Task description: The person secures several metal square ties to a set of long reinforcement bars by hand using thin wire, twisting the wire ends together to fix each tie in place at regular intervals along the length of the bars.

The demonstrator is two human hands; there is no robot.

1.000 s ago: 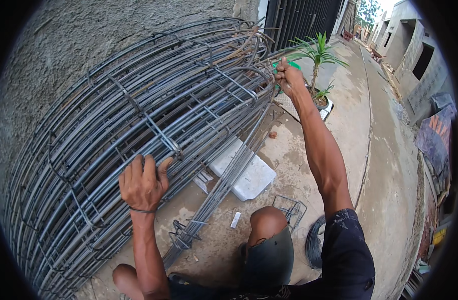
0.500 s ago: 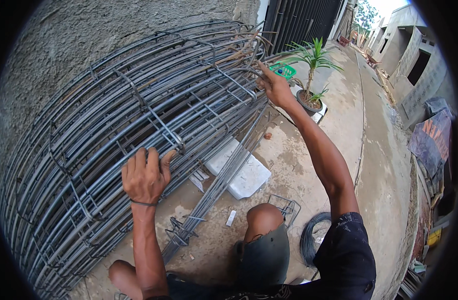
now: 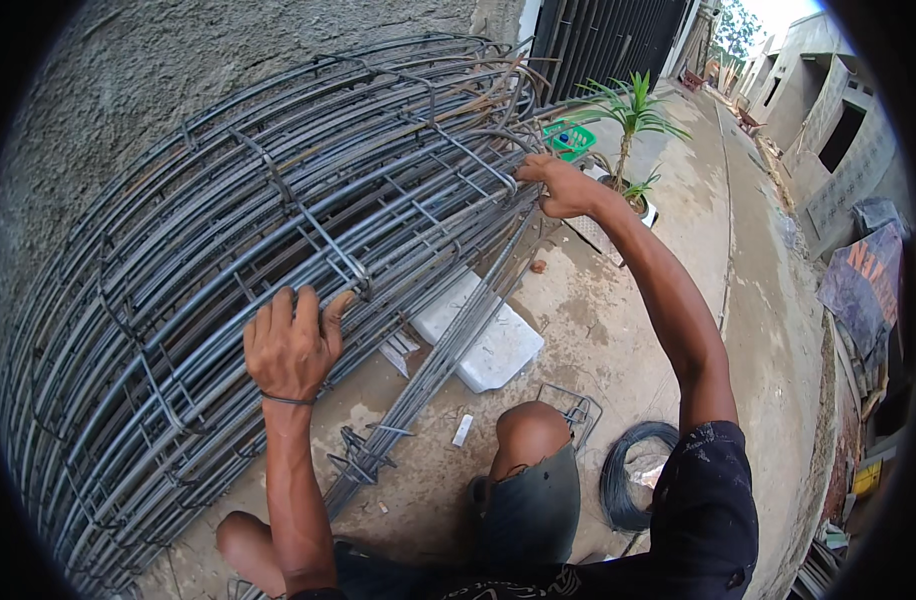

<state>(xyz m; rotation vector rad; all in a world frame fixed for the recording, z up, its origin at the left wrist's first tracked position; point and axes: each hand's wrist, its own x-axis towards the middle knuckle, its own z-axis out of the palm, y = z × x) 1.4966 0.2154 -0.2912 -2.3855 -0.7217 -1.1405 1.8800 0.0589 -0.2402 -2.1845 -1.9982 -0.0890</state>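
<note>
A big stack of rebar cages, long steel bars bound with square stirrups, leans along the rough wall on the left. My left hand has its fingers curled over a bar at the stack's near edge, thumb beside the corner of a stirrup. Out to the right, my right hand is closed on the bar ends of the cage, close to its last stirrup; the fingertips are partly hidden. Below the stack, a loose bundle of thin rods slants down with several small stirrups around it.
A white block lies under the rods. A coil of wire and a loose stirrup rest by my knee. Beyond my right hand stand a potted plant and a green basket. A dark gate closes the far end.
My right hand has come down and slightly right, from a raised, pointing finger to a closed grip at the bar ends. My left hand stays in place.
</note>
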